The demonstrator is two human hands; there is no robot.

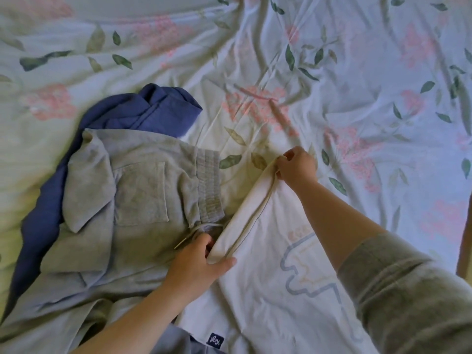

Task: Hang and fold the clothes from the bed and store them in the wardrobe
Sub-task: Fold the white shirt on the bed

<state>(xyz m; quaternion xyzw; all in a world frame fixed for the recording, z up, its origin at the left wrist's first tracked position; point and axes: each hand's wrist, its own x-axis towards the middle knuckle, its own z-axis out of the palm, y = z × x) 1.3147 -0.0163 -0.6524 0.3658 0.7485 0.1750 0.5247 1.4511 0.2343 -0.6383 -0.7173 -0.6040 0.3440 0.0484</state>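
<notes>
A white garment [270,290] with a pale blue printed outline lies on the bed in front of me. My left hand [201,261] grips its hemmed edge at the near end, thumb on top. My right hand [296,164] pinches the same edge at the far end. To the left lie grey shorts [138,200] with a back pocket, an elastic waistband and a loose drawstring. Under and behind them sits a dark blue garment [163,111]. The bed sheet [357,72] is white with pink flowers and green leaves.
A small dark label [216,339] shows at the white garment's near edge. A light blue cloth [168,341] lies at the bottom edge. A brown wooden edge [466,246] stands at the far right. The sheet is wrinkled across the far side.
</notes>
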